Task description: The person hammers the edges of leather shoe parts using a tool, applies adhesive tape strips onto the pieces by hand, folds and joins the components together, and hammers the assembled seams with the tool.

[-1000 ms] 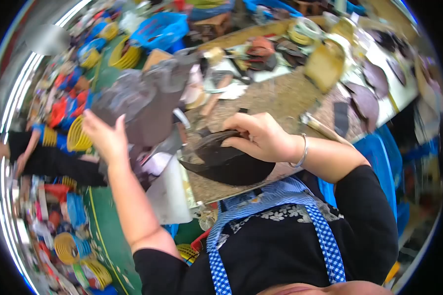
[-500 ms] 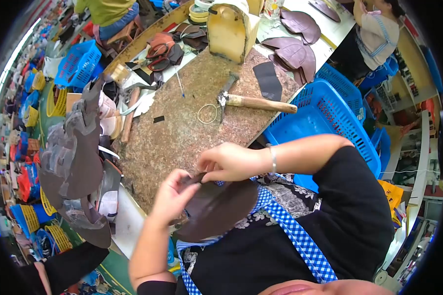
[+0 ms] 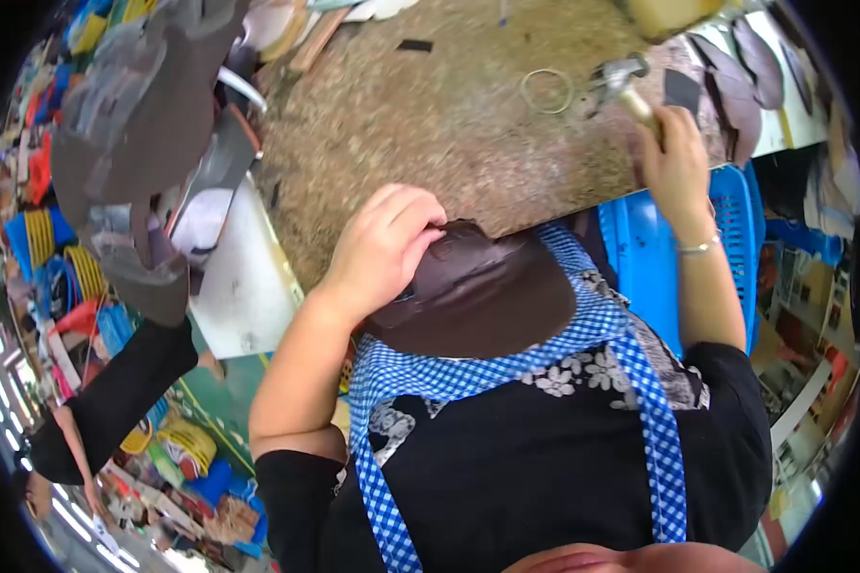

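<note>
My left hand (image 3: 384,246) pinches the upper edge of a dark brown leather piece (image 3: 487,301), which hangs over the front edge of the work board (image 3: 354,124) against my apron. My right hand (image 3: 677,162) is closed round the wooden handle of a hammer (image 3: 631,95) at the board's right side. The hammer's metal head points up and left, towards a thin pale ring (image 3: 547,91) lying on the board. A small black strip (image 3: 415,45) lies farther back.
Stacked dark pieces (image 3: 139,134) stand at the left, beside a white panel (image 3: 244,277). A blue basket (image 3: 640,248) is below the board's right edge. Brown curved pieces (image 3: 731,91) lie at the back right. Another person's black-clothed limb (image 3: 115,401) shows at the lower left.
My right hand has left the leather piece and moved right to take hold of the hammer. My left hand, apart from the piece at first, now holds its edge. The head view has shifted.
</note>
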A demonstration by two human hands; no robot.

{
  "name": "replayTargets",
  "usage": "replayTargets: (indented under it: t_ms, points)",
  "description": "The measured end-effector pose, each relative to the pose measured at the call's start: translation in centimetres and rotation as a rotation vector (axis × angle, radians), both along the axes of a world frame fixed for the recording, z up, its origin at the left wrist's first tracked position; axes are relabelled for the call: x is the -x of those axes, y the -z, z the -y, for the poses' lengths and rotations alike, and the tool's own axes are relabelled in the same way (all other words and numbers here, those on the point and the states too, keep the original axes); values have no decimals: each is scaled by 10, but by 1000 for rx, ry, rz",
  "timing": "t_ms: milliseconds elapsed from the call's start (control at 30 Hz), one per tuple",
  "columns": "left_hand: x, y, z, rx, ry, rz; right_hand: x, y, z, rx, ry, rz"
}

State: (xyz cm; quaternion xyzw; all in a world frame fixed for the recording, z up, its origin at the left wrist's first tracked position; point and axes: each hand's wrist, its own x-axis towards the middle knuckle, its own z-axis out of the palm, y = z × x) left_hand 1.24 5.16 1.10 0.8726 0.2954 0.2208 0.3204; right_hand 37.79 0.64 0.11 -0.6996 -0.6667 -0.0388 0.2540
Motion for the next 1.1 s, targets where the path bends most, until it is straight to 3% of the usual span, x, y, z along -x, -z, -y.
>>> replayTargets:
  t_ms: [33,67,100,167,200,233,300,333,433,467,567,667,700,767,900,1100]
  points:
    - [4,-2,0,74,-23,-62,5,-11,5,108,25,-189]
    - [1,-5,-1,132,-23,-105,12,-21,7,284,117,-604]
    - [-5,-10,1,141,-23,-103,20,-25,10,293,120,-602]
    - [-18,-17,8,352,-78,-167,39,-32,15,331,-68,-1039]
    - [-21,-10,6,172,79,-172,46,-39,17,395,-115,-1048]
    - [-22,-10,10,179,82,-169,49,-37,20,401,-109,-1046]
    - [-27,-16,17,360,197,4,52,-31,27,268,-362,-1144]
    - [-29,-15,17,407,193,104,46,-28,35,348,-379,-1173]
    - [-31,2,3,251,128,127,62,-39,38,432,-325,-967]
    - [-32,8,-2,108,103,9,62,-43,32,429,-404,-701]
    - [-33,11,-11,-73,56,5,59,-30,31,329,-620,-518]
    - [-30,15,-14,14,23,6,65,-34,26,271,-802,-325]
    - [-29,15,-16,72,48,2,66,-35,27,273,-797,-328]
    - [-29,11,-19,77,83,-24,68,-37,30,570,-642,-228]
    - [-33,7,-26,-46,173,-46,92,-33,34,286,-625,-346]
    - [-27,9,-30,-228,289,-43,100,-38,37,374,-496,-377]
